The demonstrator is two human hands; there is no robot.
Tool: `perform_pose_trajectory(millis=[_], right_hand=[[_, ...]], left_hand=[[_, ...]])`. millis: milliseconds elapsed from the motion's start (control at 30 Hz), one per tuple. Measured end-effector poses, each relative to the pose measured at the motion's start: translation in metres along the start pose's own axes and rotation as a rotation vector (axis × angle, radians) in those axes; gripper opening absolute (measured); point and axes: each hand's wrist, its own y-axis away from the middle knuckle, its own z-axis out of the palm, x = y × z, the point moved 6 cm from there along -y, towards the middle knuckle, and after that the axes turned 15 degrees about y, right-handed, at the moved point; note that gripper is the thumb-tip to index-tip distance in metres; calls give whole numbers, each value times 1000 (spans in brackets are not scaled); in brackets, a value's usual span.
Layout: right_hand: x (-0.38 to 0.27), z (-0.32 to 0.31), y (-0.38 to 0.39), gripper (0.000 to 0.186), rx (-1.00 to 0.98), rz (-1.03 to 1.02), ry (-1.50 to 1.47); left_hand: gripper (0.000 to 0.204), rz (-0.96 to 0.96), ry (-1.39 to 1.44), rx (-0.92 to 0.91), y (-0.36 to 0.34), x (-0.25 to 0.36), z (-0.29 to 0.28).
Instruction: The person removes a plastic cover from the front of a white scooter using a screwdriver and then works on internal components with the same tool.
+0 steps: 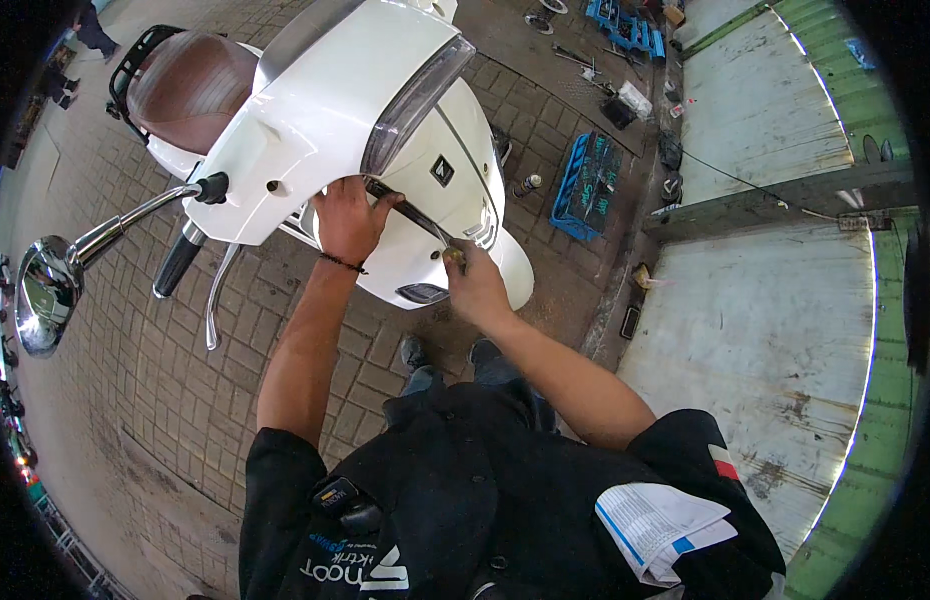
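A white scooter (315,130) stands before me, with a long clear headlight (415,100) across its front cowl. My left hand (350,222) is at the cowl's lower edge. Its fingertips are tucked out of sight there, and its thumb points right along a dark gap (415,212) between the cowl and the front panel (405,160). To the right, my right hand (478,287) is closed around a screwdriver (453,256) with a yellowish handle. The thin metal shaft points up and left toward the gap, and I cannot tell whether its tip touches anything.
A chrome mirror (50,295), a black handgrip (178,262) and a brake lever (221,300) jut out at left. Beyond the scooter are a blue crate (583,190), a small can (528,185) and a blue toolbox (625,28). A metal wall (755,340) runs along the right.
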Motion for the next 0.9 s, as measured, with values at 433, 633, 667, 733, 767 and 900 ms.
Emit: perform_pose_trajectory(millis=[433, 633, 667, 733, 767, 900], right_hand=[[2, 22, 15, 36, 146, 1, -122], [12, -5, -11, 33, -104, -58, -54], [3, -22, -15, 31, -159, -57, 57], [-4, -38, -28, 31, -267, -116, 126], [-5, -40, -34, 30, -321, -143, 159], [-2, -29, -50, 32, -295, -222, 299]], left_hand=[[60, -97, 64, 97, -5, 13, 2], [55, -191, 15, 158, -9, -2, 6], [55, -208, 15, 158, -8, -6, 7], [55, -189, 26, 145, -12, 0, 5], [55, -179, 32, 136, -14, 2, 4], [55, -217, 7, 90, -14, 4, 5]])
